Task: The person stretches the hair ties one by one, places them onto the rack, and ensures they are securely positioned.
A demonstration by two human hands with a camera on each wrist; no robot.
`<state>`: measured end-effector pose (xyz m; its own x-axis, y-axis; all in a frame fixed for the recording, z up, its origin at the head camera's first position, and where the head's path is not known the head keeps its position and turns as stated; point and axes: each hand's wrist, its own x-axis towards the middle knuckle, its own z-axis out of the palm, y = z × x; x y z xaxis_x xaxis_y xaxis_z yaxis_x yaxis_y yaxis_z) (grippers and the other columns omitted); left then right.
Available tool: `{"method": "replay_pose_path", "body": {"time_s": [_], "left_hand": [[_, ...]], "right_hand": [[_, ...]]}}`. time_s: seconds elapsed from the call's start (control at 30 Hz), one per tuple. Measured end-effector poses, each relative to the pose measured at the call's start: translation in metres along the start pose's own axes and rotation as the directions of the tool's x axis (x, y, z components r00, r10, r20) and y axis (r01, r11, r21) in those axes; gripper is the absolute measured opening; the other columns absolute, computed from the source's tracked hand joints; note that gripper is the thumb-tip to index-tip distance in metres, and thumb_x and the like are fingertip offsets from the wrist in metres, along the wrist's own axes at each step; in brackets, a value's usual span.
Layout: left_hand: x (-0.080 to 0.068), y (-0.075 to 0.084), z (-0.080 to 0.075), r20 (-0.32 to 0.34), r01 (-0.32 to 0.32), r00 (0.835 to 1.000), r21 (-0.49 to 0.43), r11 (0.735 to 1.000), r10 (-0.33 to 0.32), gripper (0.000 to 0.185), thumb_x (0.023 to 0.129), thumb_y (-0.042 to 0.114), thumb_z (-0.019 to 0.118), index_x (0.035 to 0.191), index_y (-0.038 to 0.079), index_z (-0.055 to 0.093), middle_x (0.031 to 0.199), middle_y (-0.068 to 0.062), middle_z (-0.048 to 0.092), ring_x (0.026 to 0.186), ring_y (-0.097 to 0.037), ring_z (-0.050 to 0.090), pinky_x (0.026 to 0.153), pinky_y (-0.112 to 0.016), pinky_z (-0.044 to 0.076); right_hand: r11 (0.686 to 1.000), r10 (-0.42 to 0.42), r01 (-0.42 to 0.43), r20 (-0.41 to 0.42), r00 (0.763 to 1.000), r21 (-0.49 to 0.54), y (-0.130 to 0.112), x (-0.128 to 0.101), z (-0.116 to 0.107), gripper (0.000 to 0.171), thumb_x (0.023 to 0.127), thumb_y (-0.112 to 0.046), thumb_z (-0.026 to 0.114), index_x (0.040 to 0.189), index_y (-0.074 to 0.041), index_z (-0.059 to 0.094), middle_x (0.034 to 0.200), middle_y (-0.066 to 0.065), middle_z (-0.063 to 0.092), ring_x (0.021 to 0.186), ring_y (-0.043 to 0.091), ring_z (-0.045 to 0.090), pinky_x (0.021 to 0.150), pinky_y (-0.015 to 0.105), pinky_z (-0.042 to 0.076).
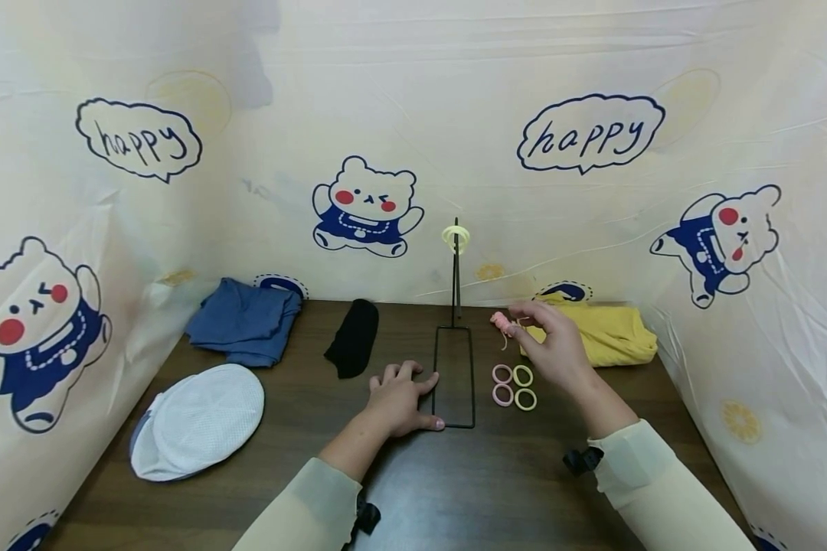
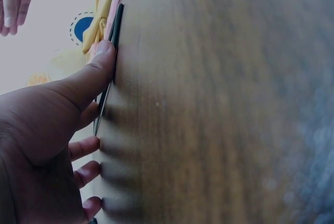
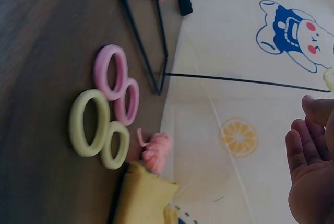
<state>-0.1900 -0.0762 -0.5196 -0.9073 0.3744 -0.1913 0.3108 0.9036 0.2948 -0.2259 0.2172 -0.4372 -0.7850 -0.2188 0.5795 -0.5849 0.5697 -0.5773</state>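
Observation:
A black wire stand (image 1: pixel 473 379) lies with its rectangular base flat on the table, and its upright rises at the back. A pale yellow ring (image 1: pixel 455 239) hangs near the top of it. My left hand (image 1: pixel 401 399) rests at the left side of the base, fingers spread and thumb touching the wire. My right hand (image 1: pixel 554 348) is raised in the air, holding nothing, its fingers loosely bent, as the right wrist view shows. Below it, a pink yarn bundle (image 3: pixel 156 151) lies beside two pink rings (image 3: pixel 110 72) and two yellow rings (image 3: pixel 90 123).
Folded yellow cloth (image 1: pixel 613 333) lies at the back right. Left of the stand are a black sock-like cloth (image 1: pixel 355 337), folded blue cloth (image 1: pixel 248 321) and a white cap-like item (image 1: pixel 200 421). A printed curtain (image 1: pixel 455 92) surrounds the table's back and sides.

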Motion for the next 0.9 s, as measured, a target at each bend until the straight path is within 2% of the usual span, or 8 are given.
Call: {"method": "replay_pose_path", "body": {"time_s": [0.17, 0.33, 0.57, 0.67, 0.9], "left_hand": [[0.0, -0.001, 0.001, 0.0, -0.002, 1.0, 0.0, 1.0, 0.002, 0.093, 0.081, 0.072, 0.072, 0.16, 0.037, 0.039, 0.163, -0.004, 0.031, 0.143, -0.041, 0.03, 0.102, -0.059, 0.03], [0.0, 0.0, 0.001, 0.003, 0.0, 1.0, -0.006, 1.0, 0.0, 0.093, 0.081, 0.072, 0.073, 0.16, 0.037, 0.038, 0.163, -0.004, 0.031, 0.144, -0.041, 0.029, 0.102, -0.059, 0.03], [-0.001, 0.001, 0.0, 0.016, 0.007, 1.0, -0.013, 1.0, -0.007, 0.093, 0.081, 0.071, 0.073, 0.161, 0.037, 0.037, 0.163, -0.003, 0.031, 0.143, -0.04, 0.029, 0.102, -0.058, 0.03], [-0.001, 0.001, 0.0, 0.016, 0.005, 1.0, -0.017, 1.0, -0.005, 0.093, 0.081, 0.071, 0.073, 0.16, 0.037, 0.038, 0.163, -0.004, 0.031, 0.143, -0.04, 0.029, 0.102, -0.058, 0.03], [-0.001, 0.002, -0.002, 0.013, 0.002, 1.0, -0.02, 1.0, -0.002, 0.093, 0.081, 0.071, 0.074, 0.161, 0.036, 0.038, 0.163, -0.004, 0.031, 0.143, -0.041, 0.029, 0.102, -0.059, 0.03]], "right_hand": [[1.0, -0.008, 0.009, 0.028, 1.0, -0.029, 0.01, -0.011, -0.003, 0.03, 0.087, 0.003, 0.081, 0.115, -0.004, 0.075, 0.114, 0.009, 0.073, 0.095, 0.029, 0.071, 0.082, 0.049, 0.056], [1.0, 0.012, -0.009, 0.109, 0.994, -0.021, 0.023, -0.023, -0.006, 0.032, 0.087, 0.003, 0.081, 0.118, -0.003, 0.074, 0.112, 0.007, 0.073, 0.097, 0.025, 0.07, 0.079, 0.046, 0.058], [0.995, 0.09, -0.08, 0.193, 0.977, -0.061, 0.04, -0.035, -0.008, 0.034, 0.088, 0.003, 0.08, 0.12, -0.002, 0.074, 0.112, 0.01, 0.073, 0.1, 0.027, 0.07, 0.08, 0.044, 0.059], [0.989, 0.133, -0.113, 0.252, 0.959, -0.091, 0.047, -0.038, -0.008, 0.034, 0.088, 0.003, 0.079, 0.121, -0.002, 0.073, 0.113, 0.012, 0.073, 0.101, 0.03, 0.07, 0.08, 0.045, 0.059], [0.972, 0.233, -0.2, 0.381, 0.895, -0.125, 0.061, -0.043, -0.007, 0.039, 0.089, 0.006, 0.075, 0.127, -0.002, 0.071, 0.12, 0.013, 0.072, 0.11, 0.033, 0.067, 0.087, 0.049, 0.055]]}}
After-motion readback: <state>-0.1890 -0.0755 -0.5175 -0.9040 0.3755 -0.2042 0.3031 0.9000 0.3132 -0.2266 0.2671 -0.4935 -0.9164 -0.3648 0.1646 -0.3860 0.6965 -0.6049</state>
